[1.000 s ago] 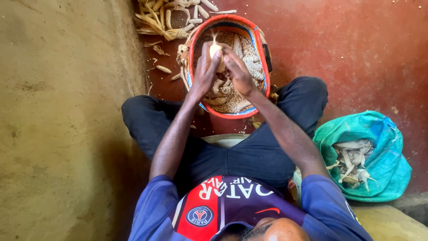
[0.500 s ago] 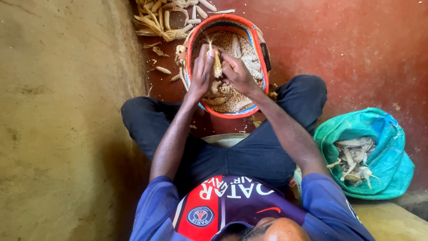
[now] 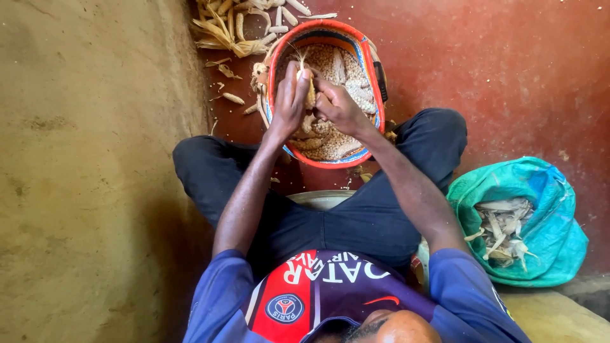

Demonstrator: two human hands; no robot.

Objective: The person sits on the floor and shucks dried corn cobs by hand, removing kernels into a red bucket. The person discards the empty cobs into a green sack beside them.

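Seated person, legs folded around the orange-rimmed basket (image 3: 273, 82) on the red floor. Left hand (image 3: 289, 101) is wrapped closed around a maize cob (image 3: 310, 89), held upright over the basket's near half. Right hand (image 3: 337, 108) is clenched against the cob's other side, thumb apparently pressing the kernels, though the grip is partly hidden. Loose kernels (image 3: 337, 60) fill the basket. Right of it, a green sack (image 3: 546, 216) holds husks. Beyond the basket lie bare cobs (image 3: 235, 28).

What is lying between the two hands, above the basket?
In the head view, a maize cob sits between the left hand and right hand, both gripping it over the orange-rimmed basket of kernels.
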